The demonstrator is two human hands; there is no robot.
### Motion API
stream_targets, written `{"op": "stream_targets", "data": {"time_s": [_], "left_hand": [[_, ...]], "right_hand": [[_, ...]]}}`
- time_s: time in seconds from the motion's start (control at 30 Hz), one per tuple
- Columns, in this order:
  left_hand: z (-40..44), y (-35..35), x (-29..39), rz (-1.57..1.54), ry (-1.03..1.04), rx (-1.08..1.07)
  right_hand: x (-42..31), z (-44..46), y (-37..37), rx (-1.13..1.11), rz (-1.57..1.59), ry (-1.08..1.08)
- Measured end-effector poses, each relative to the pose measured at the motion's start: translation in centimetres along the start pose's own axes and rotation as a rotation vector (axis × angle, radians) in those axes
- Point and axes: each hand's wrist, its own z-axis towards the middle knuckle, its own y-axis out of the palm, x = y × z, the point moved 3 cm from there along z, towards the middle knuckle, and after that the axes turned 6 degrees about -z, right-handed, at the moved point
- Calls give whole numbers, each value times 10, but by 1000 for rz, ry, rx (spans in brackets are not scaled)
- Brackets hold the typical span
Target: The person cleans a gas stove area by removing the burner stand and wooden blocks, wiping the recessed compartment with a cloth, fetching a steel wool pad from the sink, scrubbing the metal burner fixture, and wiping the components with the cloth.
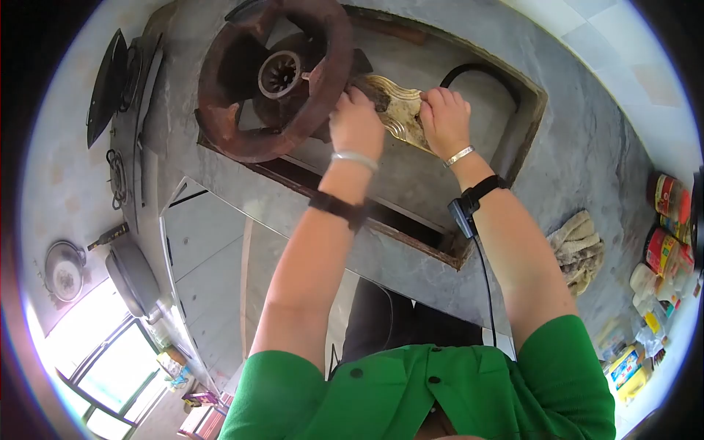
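Note:
A stained, gold-coloured ridged piece (403, 117) lies across the rectangular opening in the grey counter. My right hand (446, 123) grips its right end, fingers curled over the edge. My left hand (357, 126) is closed at its left end, close beside the rusty round burner ring (213, 95); the fingertips are partly hidden. Left of my left hand, the ring surrounds a toothed burner head (280, 74). A black hose (477, 67) curves inside the opening behind my right hand.
The opening has a rusty rim (529, 139). A crumpled cloth (578, 249) lies on the counter (587, 154) at the right, near jars (664, 249) and packets. Pans (132, 279) hang at the left. A black cable (485, 293) runs down from my right wrist.

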Motion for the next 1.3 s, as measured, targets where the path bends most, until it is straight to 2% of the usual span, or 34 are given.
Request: {"op": "stream_targets", "data": {"time_s": [0.07, 0.17, 0.2, 0.3, 0.43, 0.47, 0.6, 0.7, 0.8, 1.0, 1.1, 1.3], "left_hand": [[-18, -4, 22, -45, 48, -170], [-37, -3, 42, -243, 166, 0], [-27, -5, 43, -193, 170, 45], [2, 16, 39, -49, 177, -25], [-39, 21, 47, 11, 182, -156], [-54, 18, 44, 52, 178, -295], [-29, 0, 33, 17, 246, -91], [-13, 17, 29, 132, 252, -76], [-47, 17, 26, 40, 172, -180], [-14, 21, 39, 54, 70, -266], [-41, 13, 31, 29, 67, -270], [-14, 24, 36, -32, 54, -328]], "right_hand": [[2, 0, 0, -7, -5, -2], [2, 0, 0, 21, 25, -25], [2, -1, 0, 36, 38, -33], [2, 0, 1, 28, 39, -33], [0, -2, 2, 58, 4, -38], [-1, -1, 2, 63, 1, -42], [0, -1, 2, 79, -16, -36], [1, 0, 2, 50, -13, -42], [0, -1, 3, 113, -10, -57], [0, 0, 2, 64, -6, -35], [0, 0, 2, 83, -15, -44], [0, 0, 4, 82, -29, -38]]}}
